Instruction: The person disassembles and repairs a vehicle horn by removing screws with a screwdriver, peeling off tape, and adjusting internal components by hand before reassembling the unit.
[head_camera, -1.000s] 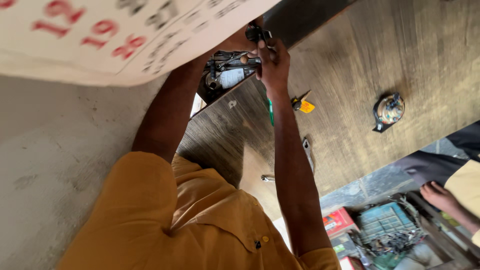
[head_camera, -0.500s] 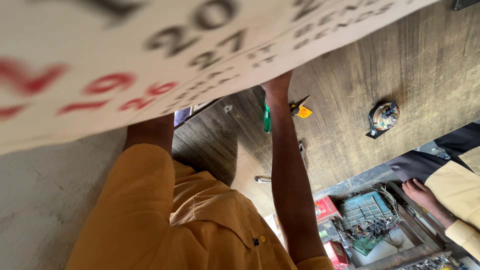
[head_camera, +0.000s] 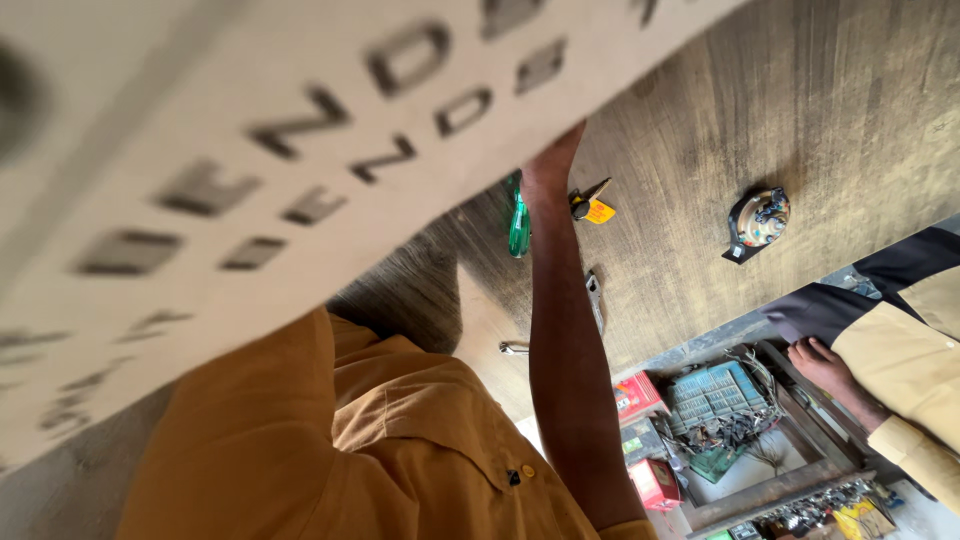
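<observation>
A large white printed sheet, blurred and close to the camera, covers the upper left of the view. My right forearm reaches out over a brown wooden tabletop. My right hand passes behind the sheet, so only its heel shows and its fingers are hidden. My left hand is fully hidden by the sheet. Beside my wrist lie a green screwdriver handle and a small dark part with a yellow tag. My orange shirt fills the bottom.
A round dark device with coloured wiring sits on the tabletop to the right, and a metal tool lies by my forearm. Beyond the table edge are an open box of electronic parts, red boxes and another person's hand.
The printed sheet has swung further across the view and now hides both hands and the small device they held a second ago. The camera has shifted closer.
</observation>
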